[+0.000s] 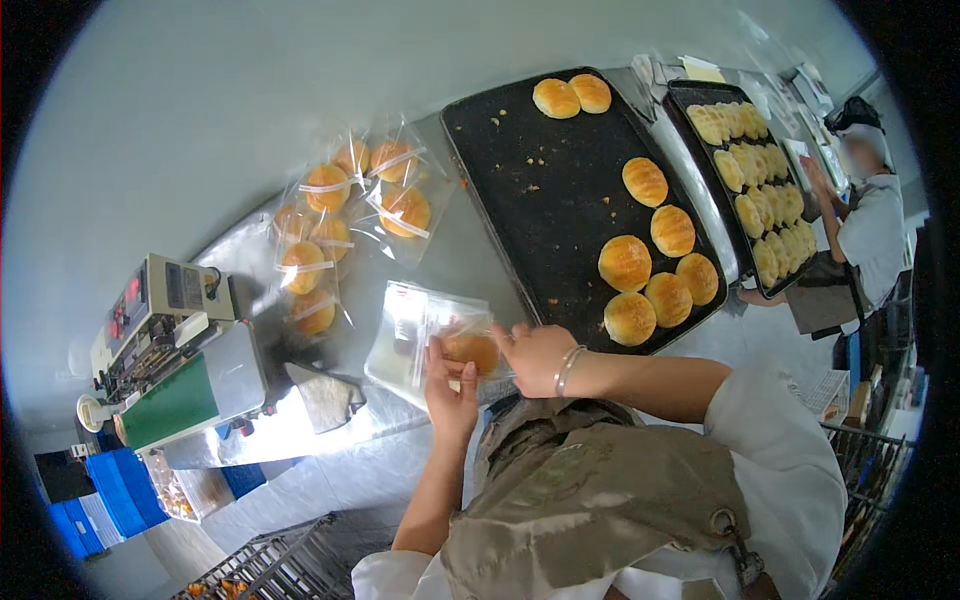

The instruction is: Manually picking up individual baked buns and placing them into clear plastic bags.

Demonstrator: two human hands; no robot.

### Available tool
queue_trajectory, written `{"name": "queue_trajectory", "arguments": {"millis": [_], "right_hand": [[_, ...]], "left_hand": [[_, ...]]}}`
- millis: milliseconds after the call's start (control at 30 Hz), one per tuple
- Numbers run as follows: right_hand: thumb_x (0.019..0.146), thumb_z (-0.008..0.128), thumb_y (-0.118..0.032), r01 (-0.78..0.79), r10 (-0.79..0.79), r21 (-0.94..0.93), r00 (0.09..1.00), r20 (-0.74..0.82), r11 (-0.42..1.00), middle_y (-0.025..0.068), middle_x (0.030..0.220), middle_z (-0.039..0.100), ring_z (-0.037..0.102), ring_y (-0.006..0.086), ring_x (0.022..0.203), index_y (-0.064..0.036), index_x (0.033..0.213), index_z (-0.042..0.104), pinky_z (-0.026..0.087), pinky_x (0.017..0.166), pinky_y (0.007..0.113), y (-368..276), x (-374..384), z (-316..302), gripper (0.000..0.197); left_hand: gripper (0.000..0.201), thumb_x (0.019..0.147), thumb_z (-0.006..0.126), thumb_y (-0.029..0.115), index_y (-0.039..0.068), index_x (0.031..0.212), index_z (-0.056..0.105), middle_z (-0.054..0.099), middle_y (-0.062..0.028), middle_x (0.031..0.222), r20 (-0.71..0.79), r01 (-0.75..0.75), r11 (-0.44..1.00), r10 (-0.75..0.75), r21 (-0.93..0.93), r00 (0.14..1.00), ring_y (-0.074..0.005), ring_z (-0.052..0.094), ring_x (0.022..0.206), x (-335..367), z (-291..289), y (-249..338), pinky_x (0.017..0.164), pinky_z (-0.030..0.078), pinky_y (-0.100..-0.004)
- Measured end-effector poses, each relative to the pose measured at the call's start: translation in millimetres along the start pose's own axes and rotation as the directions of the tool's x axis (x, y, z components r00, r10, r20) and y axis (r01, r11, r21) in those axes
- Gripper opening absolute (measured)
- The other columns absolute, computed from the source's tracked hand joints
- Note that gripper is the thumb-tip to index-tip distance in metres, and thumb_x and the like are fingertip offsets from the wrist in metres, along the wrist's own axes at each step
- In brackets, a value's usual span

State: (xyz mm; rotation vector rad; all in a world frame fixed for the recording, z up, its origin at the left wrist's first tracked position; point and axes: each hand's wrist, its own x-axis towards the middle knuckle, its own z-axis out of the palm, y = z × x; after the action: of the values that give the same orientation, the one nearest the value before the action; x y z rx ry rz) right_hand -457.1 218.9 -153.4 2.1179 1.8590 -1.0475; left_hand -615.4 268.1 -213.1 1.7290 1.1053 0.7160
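Close in front of me a golden bun sits inside a clear plastic bag. My left hand grips the bagged bun from the near left side, thumb and fingers around it. At the bag's right edge, my right hand pinches the plastic with its fingertips; a bracelet circles that wrist. Under and left of the bag lies a stack of flat clear bags. Beyond my right hand, a black baking tray carries several loose golden buns and crumbs.
Several bagged buns lie at the far left of the metal table. A sealing machine with a green belt stands left, beside a folded cloth. Another tray of paler buns is at right, near a co-worker. Wire racks stand below.
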Motion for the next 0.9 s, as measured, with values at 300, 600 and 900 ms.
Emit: {"name": "queue_trajectory", "arguments": {"millis": [300, 600, 900], "right_hand": [[0.069, 0.058, -0.021, 0.051, -0.051, 0.001, 0.994, -0.100, 0.999, 0.0213, 0.101, 0.050, 0.059, 0.0308, 0.079, -0.0053, 0.131, 0.018, 0.048, 0.066, 0.041, -2.5, -25.4, -62.6, 0.074], [0.062, 0.065, -0.029, -0.569, 0.458, -0.121, 0.755, -0.470, 0.814, 0.0204, 0.096, 0.051, 0.055, 0.0318, 0.086, 0.0009, 0.125, 0.023, 0.046, 0.073, 0.037, 265.2, 53.3, -150.3, 0.081], [0.063, 0.064, -0.027, -0.514, 0.611, 0.600, 0.790, 0.053, 0.613, 0.0064, 0.065, 0.052, 0.050, 0.0160, 0.050, -0.0054, 0.083, 0.051, 0.043, 0.045, 0.031, 338.8, 155.5, -204.1, 0.033]], "left_hand": [[0.017, 0.080, 0.055, 0.011, 0.004, 0.070, 0.044, 0.055, -0.0077, 0.080, -0.413, -0.091, 0.995, 0.095, 0.030, 0.906, -0.0154, 0.050, 0.070, 70.0, -46.2, 3.1, 0.058, 0.039, -0.0263], [0.014, 0.084, 0.051, 0.013, 0.002, 0.077, 0.050, 0.050, -0.0034, 0.059, -0.509, -0.143, 0.943, -0.031, -0.301, 0.860, -0.0106, 0.047, 0.054, 167.1, -48.3, 44.0, 0.051, 0.038, -0.0218], [0.029, 0.067, 0.060, 0.009, 0.006, 0.095, 0.055, 0.054, -0.0096, 0.100, 0.192, -0.296, 0.529, 0.243, 0.795, 0.951, -0.0266, 0.053, 0.086, -12.1, 33.2, -45.2, 0.072, 0.044, -0.0349]]}}
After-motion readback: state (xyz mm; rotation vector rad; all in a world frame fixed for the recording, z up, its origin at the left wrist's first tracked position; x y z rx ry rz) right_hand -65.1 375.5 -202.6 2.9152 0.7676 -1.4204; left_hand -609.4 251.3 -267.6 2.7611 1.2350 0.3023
